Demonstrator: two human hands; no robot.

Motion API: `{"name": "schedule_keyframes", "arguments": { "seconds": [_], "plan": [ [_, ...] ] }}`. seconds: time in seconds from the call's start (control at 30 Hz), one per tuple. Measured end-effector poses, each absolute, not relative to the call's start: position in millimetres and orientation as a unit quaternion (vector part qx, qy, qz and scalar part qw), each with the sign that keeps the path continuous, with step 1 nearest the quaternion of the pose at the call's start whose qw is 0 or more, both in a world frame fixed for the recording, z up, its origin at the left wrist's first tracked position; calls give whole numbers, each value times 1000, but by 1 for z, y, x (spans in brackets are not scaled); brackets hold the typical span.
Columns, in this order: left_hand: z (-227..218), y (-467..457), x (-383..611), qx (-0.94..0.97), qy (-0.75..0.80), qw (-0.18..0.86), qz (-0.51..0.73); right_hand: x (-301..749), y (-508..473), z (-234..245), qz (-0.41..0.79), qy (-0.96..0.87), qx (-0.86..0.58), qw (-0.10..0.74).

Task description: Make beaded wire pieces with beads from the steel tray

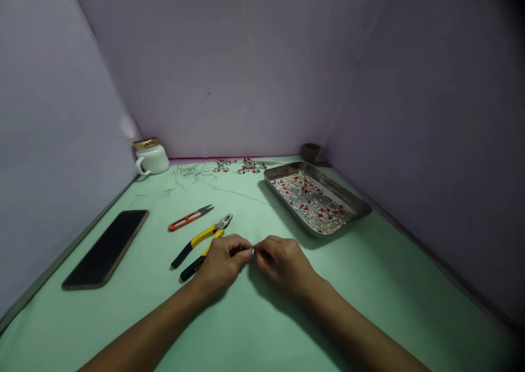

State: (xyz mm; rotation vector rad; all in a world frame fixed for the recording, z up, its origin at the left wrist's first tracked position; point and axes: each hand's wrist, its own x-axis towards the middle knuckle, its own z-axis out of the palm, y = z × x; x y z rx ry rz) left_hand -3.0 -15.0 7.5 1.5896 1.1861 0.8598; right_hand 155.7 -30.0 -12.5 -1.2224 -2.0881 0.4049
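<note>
My left hand [223,261] is closed in a pinch over the mint-green table, with a small pale bead [252,250] between thumb and forefinger. My right hand [285,261] meets it from the other side, its fingertips pinched at the bead; whatever lies between them is too small to make out. Behind the left hand lie yellow-and-black pliers [199,239], partly covered by that hand. Orange thread snips [191,218] rest just beyond the pliers. To the right of the hands stands a metal tray [289,208] holding red, clear and whitish beads.
A dark phone [106,249] lies at the left. At the back are a white mug [152,160] with a gold lid, thin wire pieces [192,172], clusters of red-and-clear beadwork [251,166] and a small brown cup [310,152]. Pale walls enclose three sides.
</note>
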Motion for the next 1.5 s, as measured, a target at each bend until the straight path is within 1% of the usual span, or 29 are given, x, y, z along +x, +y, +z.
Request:
{"name": "schedule_keyframes", "arguments": {
  "seconds": [0.1, 0.2, 0.3, 0.5, 0.63, 0.77, 0.93, 1.13, 1.33, 1.5],
  "plan": [
    [7, -12, -4, 589, 500, 526, 356, 156, -30, -7, 224, -751, -486, 387],
    [7, -10, -4, 557, 510, 546, 363, 156, -26, -6, 319, -671, -523, 417],
    [8, -10, -3, 549, 513, 546, 370, 154, -23, -9, 401, -621, -527, 419],
    [5, -11, -4, 545, 513, 545, 379, 150, -25, -7, 520, -551, -492, 429],
    [1, -10, -5, 531, 505, 557, 391, 148, -26, -4, 581, -500, -461, 447],
    [-2, -8, -5, 521, 503, 566, 393, 147, -24, -7, 638, -459, -436, 439],
    [-6, -9, -4, 524, 500, 567, 391, 144, -24, -11, 629, -446, -454, 446],
    [-6, -13, -2, 525, 514, 540, 411, 144, -24, -7, 599, -440, -482, 464],
    [-4, -12, -2, 619, 491, 431, 436, 143, -24, -8, 583, -436, -492, 477],
    [-5, -11, -4, 661, 472, 388, 436, 142, -24, -9, 574, -440, -501, 474]
  ]
}}
